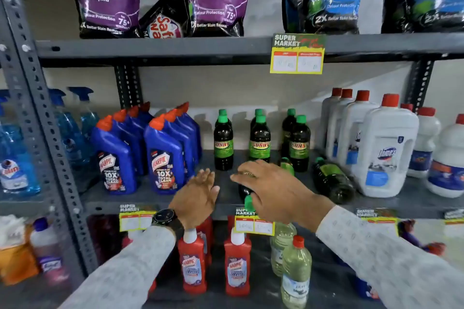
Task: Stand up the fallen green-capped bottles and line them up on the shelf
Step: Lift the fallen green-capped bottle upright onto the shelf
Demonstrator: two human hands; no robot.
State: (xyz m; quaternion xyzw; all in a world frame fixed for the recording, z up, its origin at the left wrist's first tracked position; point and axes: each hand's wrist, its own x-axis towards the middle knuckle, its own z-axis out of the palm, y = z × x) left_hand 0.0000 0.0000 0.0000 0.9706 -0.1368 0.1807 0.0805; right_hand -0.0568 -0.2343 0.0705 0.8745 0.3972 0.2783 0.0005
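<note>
Six upright green-capped bottles [223, 143], three fallen bottles [332, 179], right hand [273, 189] on one

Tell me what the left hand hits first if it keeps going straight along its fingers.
Probably the leftmost standing green-capped bottle. The left hand is open, fingers aimed up and back into the shelf, and nothing shows between them and that bottle. Depth is unclear, so it could pass just left.

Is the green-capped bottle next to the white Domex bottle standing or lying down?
Lying down. The green-capped bottle rests on its side on the shelf, cap pointing backward.
</note>
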